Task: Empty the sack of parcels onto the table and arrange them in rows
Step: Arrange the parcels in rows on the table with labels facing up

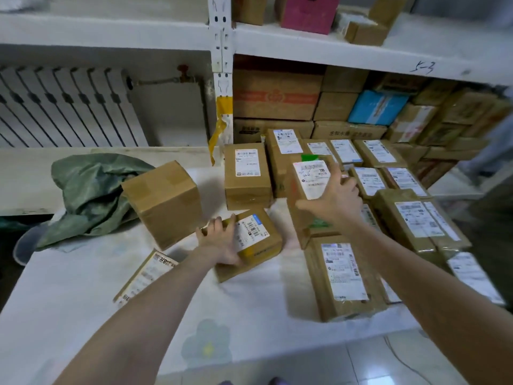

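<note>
Room: stockroom, shelves (305, 43) behind, white-covered desk (249, 315).
Sack (91, 195): green, slumped at the desk's far left.
Rows (374, 176): labelled parcels packed at right.
Left grip (219, 243): clenched on small parcel (255, 237), mid-desk.
Right grip (333, 204): released, fingers spread on tilted green-taped parcel (308, 184).
Risk: a 1-palm push may topple it onto the rows; the left forearm may drag the flat parcel (144, 276).

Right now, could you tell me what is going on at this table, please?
A person is sorting parcels on the table. The left hand grips a small box near the middle; the right hand presses flat against a green-taped box beside the rows on the right. The sack lies crumpled on the left, a tilted plain box beside it.
</note>
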The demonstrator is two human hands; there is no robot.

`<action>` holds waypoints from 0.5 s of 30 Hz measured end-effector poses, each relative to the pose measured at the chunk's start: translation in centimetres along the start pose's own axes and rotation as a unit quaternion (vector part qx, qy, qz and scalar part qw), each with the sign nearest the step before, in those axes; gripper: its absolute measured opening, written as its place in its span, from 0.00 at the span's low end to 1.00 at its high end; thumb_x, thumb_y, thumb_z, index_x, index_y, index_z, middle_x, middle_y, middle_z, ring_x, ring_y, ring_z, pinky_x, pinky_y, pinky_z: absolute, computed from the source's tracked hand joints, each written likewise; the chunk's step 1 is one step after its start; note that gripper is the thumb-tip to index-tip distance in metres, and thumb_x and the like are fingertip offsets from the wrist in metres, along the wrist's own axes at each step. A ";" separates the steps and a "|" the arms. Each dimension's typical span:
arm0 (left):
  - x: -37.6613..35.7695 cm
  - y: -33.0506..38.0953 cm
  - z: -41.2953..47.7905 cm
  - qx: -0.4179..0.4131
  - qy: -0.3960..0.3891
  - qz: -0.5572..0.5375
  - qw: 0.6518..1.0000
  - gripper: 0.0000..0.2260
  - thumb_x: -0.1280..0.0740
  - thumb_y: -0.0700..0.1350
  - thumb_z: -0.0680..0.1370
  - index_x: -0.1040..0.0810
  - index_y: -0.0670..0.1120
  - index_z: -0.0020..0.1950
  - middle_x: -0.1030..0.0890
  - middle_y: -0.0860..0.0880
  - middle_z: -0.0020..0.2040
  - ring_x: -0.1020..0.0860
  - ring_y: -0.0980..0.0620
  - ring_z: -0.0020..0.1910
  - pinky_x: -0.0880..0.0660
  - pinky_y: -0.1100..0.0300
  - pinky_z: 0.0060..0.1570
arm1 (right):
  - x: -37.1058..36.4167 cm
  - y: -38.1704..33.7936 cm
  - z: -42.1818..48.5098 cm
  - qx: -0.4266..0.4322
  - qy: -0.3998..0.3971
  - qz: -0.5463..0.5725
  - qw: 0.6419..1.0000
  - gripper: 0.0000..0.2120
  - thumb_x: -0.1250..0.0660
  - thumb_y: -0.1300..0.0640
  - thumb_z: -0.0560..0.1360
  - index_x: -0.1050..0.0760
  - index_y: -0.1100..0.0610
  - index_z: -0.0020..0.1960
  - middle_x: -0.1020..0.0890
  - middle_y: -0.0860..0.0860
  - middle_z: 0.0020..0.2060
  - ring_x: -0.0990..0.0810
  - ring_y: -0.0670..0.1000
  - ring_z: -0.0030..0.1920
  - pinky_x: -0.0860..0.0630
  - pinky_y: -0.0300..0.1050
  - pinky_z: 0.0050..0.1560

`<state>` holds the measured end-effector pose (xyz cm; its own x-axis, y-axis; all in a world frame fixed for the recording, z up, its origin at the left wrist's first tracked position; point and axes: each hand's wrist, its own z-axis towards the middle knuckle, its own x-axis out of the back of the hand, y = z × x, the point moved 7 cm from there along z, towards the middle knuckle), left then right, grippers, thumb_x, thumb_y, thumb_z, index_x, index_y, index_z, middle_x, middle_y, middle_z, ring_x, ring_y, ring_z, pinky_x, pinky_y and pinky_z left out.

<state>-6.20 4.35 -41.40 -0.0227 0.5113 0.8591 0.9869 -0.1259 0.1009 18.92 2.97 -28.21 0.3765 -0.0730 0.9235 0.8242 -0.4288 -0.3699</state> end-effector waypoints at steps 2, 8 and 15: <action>0.0 0.7 0.4 -0.001 0.013 0.008 1.000 0.61 0.24 0.65 0.60 0.65 0.52 0.77 0.45 0.40 0.73 0.46 0.40 0.74 0.50 0.36 0.70 | 0.3 1.8 0.0 -0.031 -0.014 0.041 0.999 0.58 0.25 0.37 0.61 0.59 0.48 0.77 0.43 0.63 0.72 0.41 0.64 0.72 0.37 0.60 0.67; 0.5 -1.6 -1.0 0.142 0.054 -0.243 0.958 0.56 0.24 0.66 0.57 0.51 0.53 0.76 0.37 0.38 0.69 0.40 0.39 0.71 0.37 0.45 0.65 | -2.1 1.3 -0.1 -0.021 -0.050 0.110 0.993 0.54 0.25 0.39 0.61 0.54 0.49 0.76 0.41 0.60 0.69 0.38 0.62 0.70 0.33 0.60 0.66; -0.5 -5.3 -4.2 0.233 0.048 -0.300 0.924 0.58 0.25 0.69 0.55 0.51 0.51 0.75 0.39 0.39 0.68 0.40 0.38 0.70 0.35 0.44 0.66 | -7.9 -3.0 -0.5 -0.005 -0.082 0.035 0.996 0.57 0.26 0.32 0.57 0.51 0.52 0.74 0.38 0.61 0.66 0.37 0.63 0.68 0.37 0.58 0.68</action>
<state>-12.13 1.23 -40.29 -0.5790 0.2891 0.7623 0.7534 0.5470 0.3649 13.27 4.40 -34.35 0.4976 0.0441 0.8663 0.7896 -0.4366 -0.4313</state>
